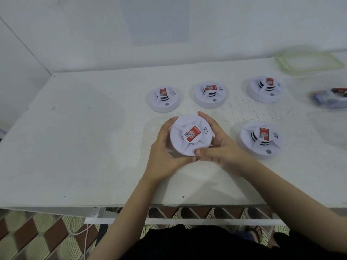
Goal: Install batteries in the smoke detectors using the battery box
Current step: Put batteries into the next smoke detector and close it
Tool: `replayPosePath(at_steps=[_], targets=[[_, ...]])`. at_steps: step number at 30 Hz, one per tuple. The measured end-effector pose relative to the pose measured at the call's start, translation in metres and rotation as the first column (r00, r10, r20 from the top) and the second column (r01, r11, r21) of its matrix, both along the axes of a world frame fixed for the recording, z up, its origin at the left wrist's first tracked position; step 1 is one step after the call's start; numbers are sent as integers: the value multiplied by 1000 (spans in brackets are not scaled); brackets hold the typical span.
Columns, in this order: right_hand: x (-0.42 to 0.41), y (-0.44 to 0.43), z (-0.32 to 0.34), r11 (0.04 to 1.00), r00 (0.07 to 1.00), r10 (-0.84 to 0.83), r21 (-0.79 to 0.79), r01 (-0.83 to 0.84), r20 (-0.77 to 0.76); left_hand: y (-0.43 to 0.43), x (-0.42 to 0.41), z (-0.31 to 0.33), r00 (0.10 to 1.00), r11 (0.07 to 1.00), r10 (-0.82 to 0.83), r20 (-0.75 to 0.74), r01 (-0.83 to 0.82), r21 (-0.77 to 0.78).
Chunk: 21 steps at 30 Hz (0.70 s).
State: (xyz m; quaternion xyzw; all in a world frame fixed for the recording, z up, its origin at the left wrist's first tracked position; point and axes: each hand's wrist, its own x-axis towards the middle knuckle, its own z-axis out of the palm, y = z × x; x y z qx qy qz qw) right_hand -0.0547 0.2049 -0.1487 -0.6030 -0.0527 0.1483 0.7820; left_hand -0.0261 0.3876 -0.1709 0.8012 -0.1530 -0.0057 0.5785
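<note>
One detector (pixel 190 136) sits between the fingers (pixel 206 120). The left hand (pixel 165 147) and right hand (pixel 220 147) curl round its rim. To open it well, I think: hold one side firm, twist the other gently. The battery box (pixel 328 98) lies far right of the fingers.

Both hands meet in front of the body and hold one smoke detector (pixel 190 138) between them. The left hand (pixel 165 147) cups its left edge: the fingers (pixel 169 126) curl up round the far rim, and the thumb lies along the near rim. The right hand (pixel 219 145) grips the right edge, its fingers (pixel 208 121) wrapped round the far side and its thumb (pixel 201 152) pressed on the near rim beside the left thumb. The bare left forearm (pixel 129 199) and right forearm (pixel 285 186) angle inward from below.
</note>
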Motion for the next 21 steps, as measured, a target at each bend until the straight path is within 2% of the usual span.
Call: replayPosePath(at_steps=[12, 16, 21], targets=[[-2, 2, -4, 999, 997, -51, 16, 50, 50, 4, -1, -6, 996, 999, -35, -85, 35, 1], [-1, 1, -5, 999, 998, -36, 22, 35, 51, -7, 10, -20, 983, 999, -26, -181, 21, -26], [-1, 0, -5, 999, 999, -28, 26, 26, 46, -12, 10, -20, 996, 997, 53, -75, -49, 52]])
